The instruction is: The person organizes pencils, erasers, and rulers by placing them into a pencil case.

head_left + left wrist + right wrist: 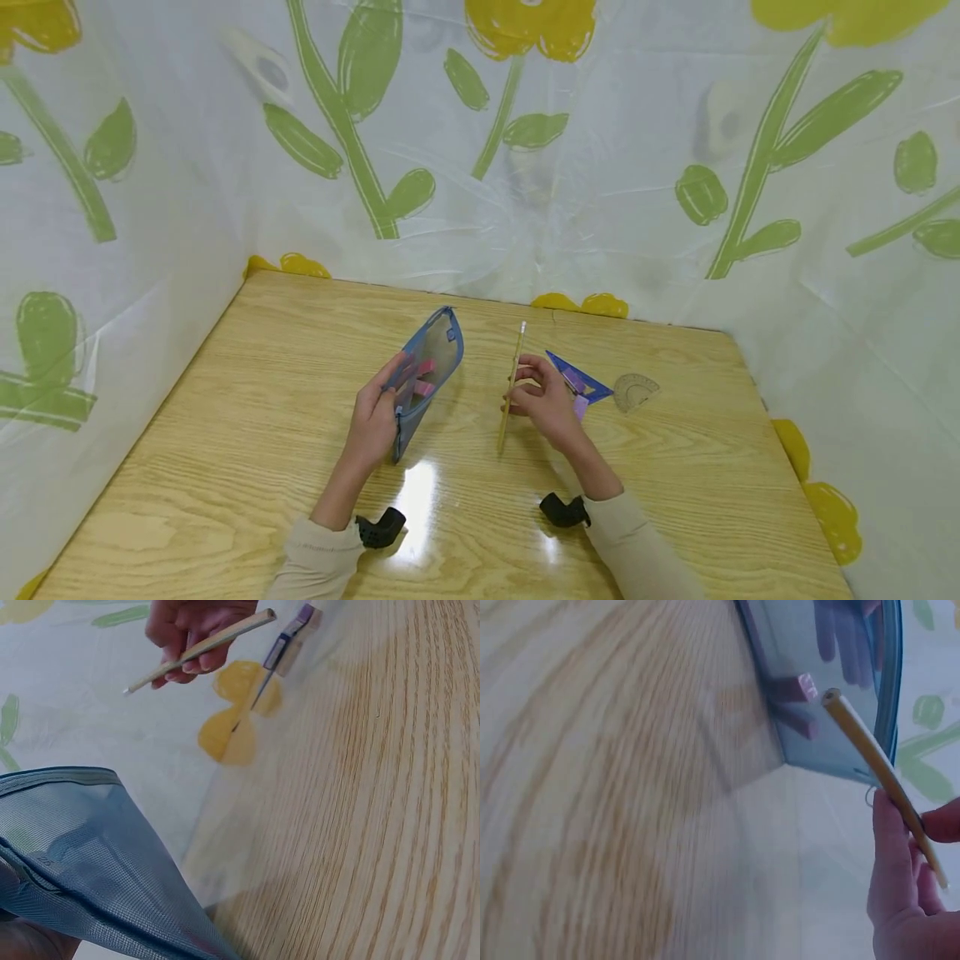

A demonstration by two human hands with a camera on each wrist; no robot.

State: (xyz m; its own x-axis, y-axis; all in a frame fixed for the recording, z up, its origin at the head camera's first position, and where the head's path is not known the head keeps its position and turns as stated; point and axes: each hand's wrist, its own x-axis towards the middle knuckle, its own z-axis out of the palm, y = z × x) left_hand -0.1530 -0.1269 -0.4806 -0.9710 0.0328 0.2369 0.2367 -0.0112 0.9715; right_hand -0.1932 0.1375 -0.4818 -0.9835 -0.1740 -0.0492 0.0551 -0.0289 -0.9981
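Note:
My left hand (372, 421) grips the lower side of a blue see-through mesh zip pouch (450, 354), tilted with its mouth open. Two pink blocks (789, 688) lie inside it. My right hand (551, 408) pinches a yellow pencil (513, 377) between thumb and fingers, to the right of the pouch and apart from it. The pencil's white-tipped end points away from me; in the right wrist view its other end looks blunt. In the left wrist view the pouch (112, 855) hides most of the left hand.
Just beyond the right hand lie a blue set square (598, 392) and small purple items (581, 407), partly hidden by that hand. A clear protractor (634, 392) is to their right. The wooden table (262, 417) meets a white flowered sheet (600, 233) at back and sides.

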